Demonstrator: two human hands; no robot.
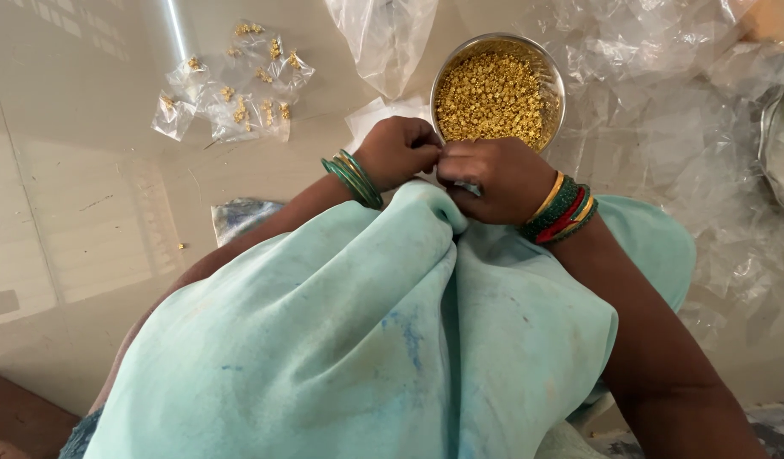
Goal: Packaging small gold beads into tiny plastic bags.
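Together, left hand (398,151) and right hand (491,178) pinch just before the bowl (552,76).

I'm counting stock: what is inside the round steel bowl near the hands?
The steel bowl is filled with small golden beads. Its near edge is hidden behind the right hand, and whatever lies beneath the top layer is covered.

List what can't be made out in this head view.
- What the left hand and right hand pinch: hidden by curled fingers.
- Gold pieces in the steel bowl: too small to tell shape.
- Metal dish: cut off by right edge.
- Packet: partly under the teal cloth.
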